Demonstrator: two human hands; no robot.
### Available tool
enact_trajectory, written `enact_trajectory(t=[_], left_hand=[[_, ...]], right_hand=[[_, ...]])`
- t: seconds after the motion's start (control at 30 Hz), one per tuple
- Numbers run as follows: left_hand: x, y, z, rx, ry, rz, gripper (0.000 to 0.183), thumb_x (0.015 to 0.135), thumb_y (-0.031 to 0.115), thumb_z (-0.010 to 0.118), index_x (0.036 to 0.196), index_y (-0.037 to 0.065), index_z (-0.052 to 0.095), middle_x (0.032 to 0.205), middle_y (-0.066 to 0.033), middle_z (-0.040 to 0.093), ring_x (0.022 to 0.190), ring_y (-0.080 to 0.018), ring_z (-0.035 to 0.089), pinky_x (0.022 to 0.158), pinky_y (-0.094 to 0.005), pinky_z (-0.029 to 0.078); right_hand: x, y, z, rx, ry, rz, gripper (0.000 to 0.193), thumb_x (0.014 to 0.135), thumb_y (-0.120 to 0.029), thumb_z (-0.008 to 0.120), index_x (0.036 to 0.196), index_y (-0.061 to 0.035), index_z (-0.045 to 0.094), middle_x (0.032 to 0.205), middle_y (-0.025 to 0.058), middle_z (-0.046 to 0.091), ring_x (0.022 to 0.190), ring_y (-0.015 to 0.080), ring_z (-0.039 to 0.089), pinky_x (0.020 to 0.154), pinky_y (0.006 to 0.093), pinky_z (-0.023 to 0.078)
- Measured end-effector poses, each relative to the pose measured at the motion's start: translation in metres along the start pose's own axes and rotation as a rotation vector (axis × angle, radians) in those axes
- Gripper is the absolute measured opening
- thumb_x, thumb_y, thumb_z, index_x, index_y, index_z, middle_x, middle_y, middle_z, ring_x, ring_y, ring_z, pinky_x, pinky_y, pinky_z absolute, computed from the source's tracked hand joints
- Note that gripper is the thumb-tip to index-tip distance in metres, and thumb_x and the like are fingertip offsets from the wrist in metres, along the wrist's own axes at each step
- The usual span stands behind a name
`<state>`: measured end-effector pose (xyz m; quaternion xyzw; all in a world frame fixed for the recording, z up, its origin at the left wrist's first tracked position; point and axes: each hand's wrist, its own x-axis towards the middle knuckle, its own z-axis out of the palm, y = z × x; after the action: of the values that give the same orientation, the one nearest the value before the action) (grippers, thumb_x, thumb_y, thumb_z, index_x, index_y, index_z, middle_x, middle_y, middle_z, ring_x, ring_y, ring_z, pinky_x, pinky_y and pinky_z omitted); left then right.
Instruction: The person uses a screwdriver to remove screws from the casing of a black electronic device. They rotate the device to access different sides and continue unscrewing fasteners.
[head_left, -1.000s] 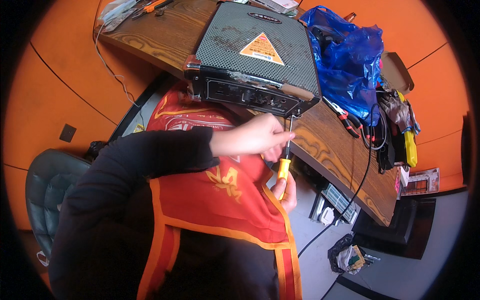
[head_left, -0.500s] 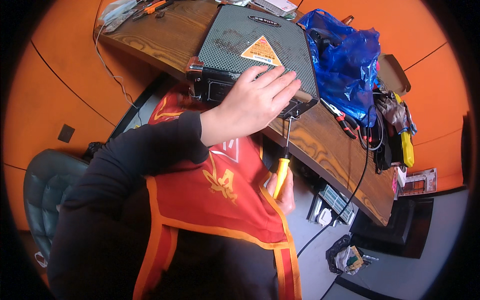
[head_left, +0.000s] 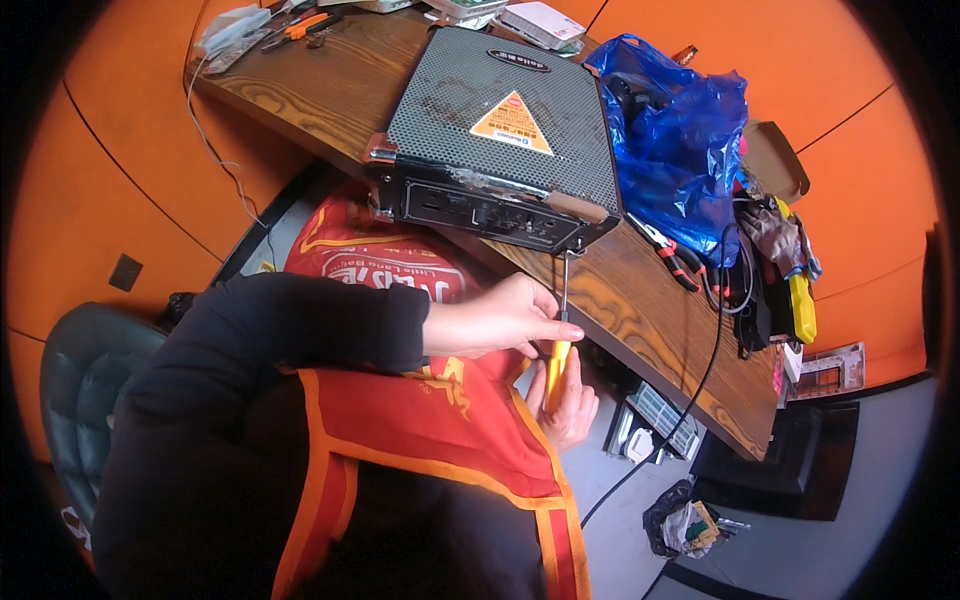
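Observation:
A black speaker box (head_left: 505, 110) with a grey mesh face lies on the table, its narrow control panel turned toward me at the table's near edge. From below, a screwdriver (head_left: 556, 366) with a yellow handle meets the panel's right corner with its tip. My right hand (head_left: 572, 408) grips the lower part of the handle. With thumb and fingers, my left hand (head_left: 500, 318) pinches the screwdriver where handle and shaft join. Whether the tip sits in a screw is too small to tell.
Right of the speaker lie a blue plastic bag (head_left: 680, 150), red-and-black pliers (head_left: 680, 262) and a cable. Orange-handled pliers (head_left: 305, 27) rest at the far left of the wooden table (head_left: 660, 350). A dark green padded chair (head_left: 85, 400) stands to my left.
My left hand has come off the speaker's face and moved down to take hold of the screwdriver. My right hand keeps its grip on the handle.

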<state>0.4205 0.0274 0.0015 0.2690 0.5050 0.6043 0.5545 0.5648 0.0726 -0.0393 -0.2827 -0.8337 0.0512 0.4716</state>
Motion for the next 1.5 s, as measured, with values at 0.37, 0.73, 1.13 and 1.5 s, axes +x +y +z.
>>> enact_trajectory(t=[0.37, 0.73, 1.13, 1.5], left_hand=[[0.008, -0.008, 0.001, -0.224, -0.036, -0.021, 0.024, 0.085, 0.019, 0.062, 0.097, -0.002, 0.059, 0.092, -0.0085, 0.062, 0.086, -0.0164, 0.061, 0.08, -0.0271, 0.05], [0.007, -0.011, -0.001, -0.232, -0.093, -0.05, 0.026, 0.088, 0.023, 0.058, 0.102, 0.001, 0.059, 0.098, -0.0069, 0.062, 0.091, -0.0149, 0.06, 0.084, -0.0282, 0.049], [0.007, -0.011, 0.002, -0.254, -0.14, 0.012, 0.026, 0.09, 0.025, 0.055, 0.1, 0.002, 0.059, 0.094, -0.0051, 0.061, 0.09, -0.0136, 0.06, 0.081, -0.0279, 0.048], [0.007, -0.011, -0.002, -0.206, -0.108, -0.009, 0.025, 0.091, 0.025, 0.054, 0.1, 0.003, 0.06, 0.095, -0.0038, 0.062, 0.088, -0.0121, 0.059, 0.081, -0.0269, 0.047]], right_hand=[[0.002, -0.001, -0.034, 0.853, -0.317, 0.877, 0.029, 0.085, -0.008, 0.059, 0.113, 0.0012, 0.056, 0.065, 0.0014, 0.05, 0.053, 0.0093, 0.043, 0.049, 0.0211, 0.032], [-0.002, -0.01, -0.029, 0.607, -0.227, 0.82, 0.034, 0.078, 0.0, 0.06, 0.112, -0.0011, 0.058, 0.076, 0.0107, 0.057, 0.065, 0.018, 0.055, 0.057, 0.0279, 0.043], [-0.002, -0.016, -0.026, 0.5, -0.231, 0.637, 0.03, 0.088, -0.014, 0.05, 0.114, 0.0001, 0.052, 0.057, 0.0069, 0.056, 0.05, 0.015, 0.054, 0.05, 0.0275, 0.042], [0.011, -0.021, -0.025, 0.389, -0.233, 0.474, 0.032, 0.083, -0.004, 0.056, 0.114, -0.0039, 0.055, 0.078, 0.0122, 0.058, 0.061, 0.0206, 0.057, 0.056, 0.0308, 0.045]])
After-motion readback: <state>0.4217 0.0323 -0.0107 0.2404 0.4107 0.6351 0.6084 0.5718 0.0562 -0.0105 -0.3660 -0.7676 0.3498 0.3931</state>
